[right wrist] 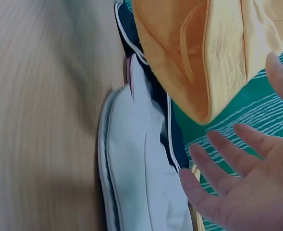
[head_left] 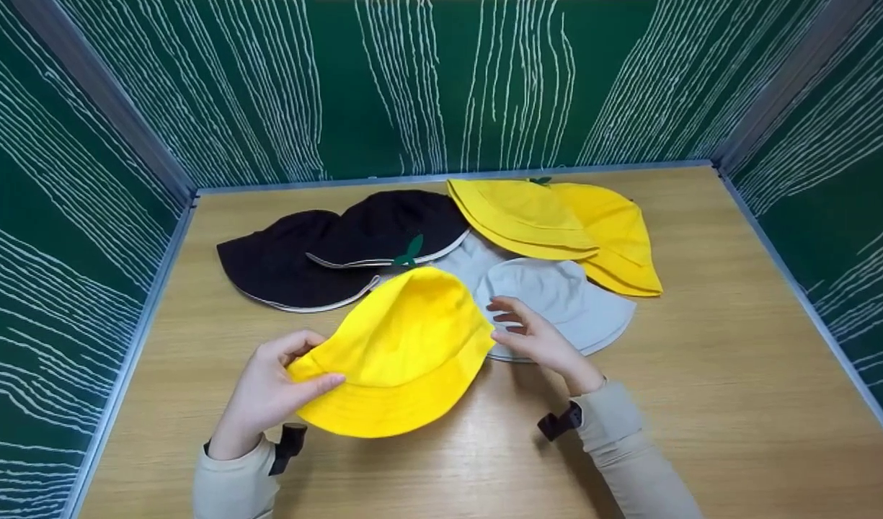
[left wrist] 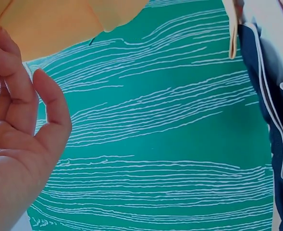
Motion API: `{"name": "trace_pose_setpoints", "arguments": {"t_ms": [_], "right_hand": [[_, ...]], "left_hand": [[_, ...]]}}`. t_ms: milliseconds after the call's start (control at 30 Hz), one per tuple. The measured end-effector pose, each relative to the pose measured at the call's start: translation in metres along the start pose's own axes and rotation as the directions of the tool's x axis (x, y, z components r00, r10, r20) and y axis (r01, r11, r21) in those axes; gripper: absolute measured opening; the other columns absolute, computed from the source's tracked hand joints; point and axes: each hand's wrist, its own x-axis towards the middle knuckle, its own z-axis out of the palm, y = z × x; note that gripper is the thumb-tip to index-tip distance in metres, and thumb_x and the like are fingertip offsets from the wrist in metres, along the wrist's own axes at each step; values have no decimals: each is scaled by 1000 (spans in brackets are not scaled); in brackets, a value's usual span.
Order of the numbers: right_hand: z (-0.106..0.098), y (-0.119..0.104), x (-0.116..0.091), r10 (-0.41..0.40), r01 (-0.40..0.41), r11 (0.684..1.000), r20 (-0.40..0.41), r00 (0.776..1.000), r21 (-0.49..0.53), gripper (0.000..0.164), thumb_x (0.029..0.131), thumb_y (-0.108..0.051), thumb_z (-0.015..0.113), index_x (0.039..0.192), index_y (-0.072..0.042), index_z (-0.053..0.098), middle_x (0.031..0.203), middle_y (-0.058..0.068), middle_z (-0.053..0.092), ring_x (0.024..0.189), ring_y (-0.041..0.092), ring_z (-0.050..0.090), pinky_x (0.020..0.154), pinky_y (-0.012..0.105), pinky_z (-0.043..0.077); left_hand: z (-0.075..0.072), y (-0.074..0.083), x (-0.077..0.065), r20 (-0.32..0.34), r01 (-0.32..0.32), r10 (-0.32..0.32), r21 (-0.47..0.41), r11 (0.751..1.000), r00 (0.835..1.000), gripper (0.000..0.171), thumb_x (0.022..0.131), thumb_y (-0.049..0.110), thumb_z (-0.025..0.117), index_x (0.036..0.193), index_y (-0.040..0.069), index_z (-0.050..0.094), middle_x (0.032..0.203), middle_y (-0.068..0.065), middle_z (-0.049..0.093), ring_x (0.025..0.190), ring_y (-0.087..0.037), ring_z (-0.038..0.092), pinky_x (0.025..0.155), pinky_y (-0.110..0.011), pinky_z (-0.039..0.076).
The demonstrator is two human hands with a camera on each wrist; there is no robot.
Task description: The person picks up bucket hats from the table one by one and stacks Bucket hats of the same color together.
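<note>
A yellow bucket hat is held up over the front middle of the table. My left hand pinches its left side, the thumb lying over the brim and the fingers behind it. At the hat's right edge is my right hand, its fingers spread and holding nothing. The right wrist view shows these fingers just below the hat's brim, with a gap between. A light grey hat lies behind the right hand.
Two black hats with pale edging overlap at the back left, one bearing a green leaf tab. Two more yellow hats overlap at the back right. Another grey hat is partly covered. Green walls with white lines enclose the wooden table.
</note>
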Motion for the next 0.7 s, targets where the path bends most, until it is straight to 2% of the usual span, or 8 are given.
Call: {"name": "trace_pose_setpoints", "arguments": {"t_ms": [167,233,333,400,567,700], "right_hand": [[9,2,4,32,-37,998,86,996,54,55,93,-20,60,139,2,38,130,23,51,119,35,50,99,41,42],[12,4,4,47,-54,996,102,994,68,53,93,-20,60,137,2,41,126,22,54,115,31,53,95,33,44],[15,7,2,53,-61,996,122,991,61,51,93,-20,61,135,4,43,124,22,56,112,28,54,92,29,44],[15,9,2,66,-70,997,120,991,25,50,92,-22,61,133,3,45,124,19,57,111,27,54,93,29,44],[15,13,0,79,-79,997,135,988,-9,47,92,-23,61,130,1,50,126,17,58,115,28,53,99,38,40],[15,10,-3,66,-63,998,147,987,-29,42,92,-21,61,126,1,54,124,15,60,114,27,53,102,44,38]], "left_hand": [[0,-3,-1,11,5,-5,-6,1000,1000,29,75,11,79,99,1,65,90,-12,66,73,-15,59,65,-26,52],[0,-4,0,7,9,-9,0,1000,1000,29,75,10,79,98,1,65,90,-12,66,72,-14,59,65,-25,52],[0,-7,0,12,18,-18,-7,1000,1000,29,75,9,79,99,0,65,90,-14,65,72,-14,59,64,-25,52],[-1,-8,0,18,21,-21,-13,1000,1000,30,76,9,78,100,0,64,90,-14,65,72,-15,60,65,-25,53],[-2,-13,1,23,30,-29,-38,999,999,29,75,8,78,99,-1,64,90,-15,64,72,-15,60,65,-26,54],[-3,-18,1,26,85,-84,-74,994,996,31,76,9,78,101,-2,63,90,-15,63,73,-17,61,66,-26,54]]}}
